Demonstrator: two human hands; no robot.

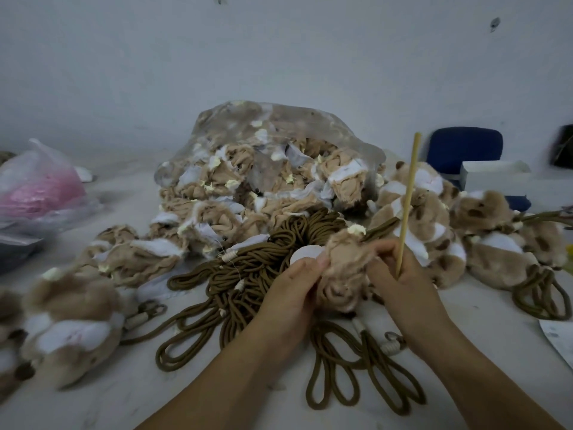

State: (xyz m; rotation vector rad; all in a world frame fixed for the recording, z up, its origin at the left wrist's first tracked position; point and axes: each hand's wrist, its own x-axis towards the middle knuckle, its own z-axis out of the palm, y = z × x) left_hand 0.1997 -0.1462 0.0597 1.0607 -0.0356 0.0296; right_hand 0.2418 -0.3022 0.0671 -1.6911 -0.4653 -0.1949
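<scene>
White tabletop (480, 321), and over the brown cord heap (248, 274) my left hand (291, 293) and right hand (403, 283) pinch a tan fuzzy plush skin (344, 268); right also grips a thin wooden stick (408, 197).

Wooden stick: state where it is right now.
In the head view, right of centre, the wooden stick stands nearly upright, gripped by the right hand beside the plush skin.

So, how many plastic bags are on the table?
2. A big clear bag of beige plush pieces stands in the middle, behind the brown cords; a smaller bag with pink contents lies at the far left. More may be hidden beyond the frame.
</scene>
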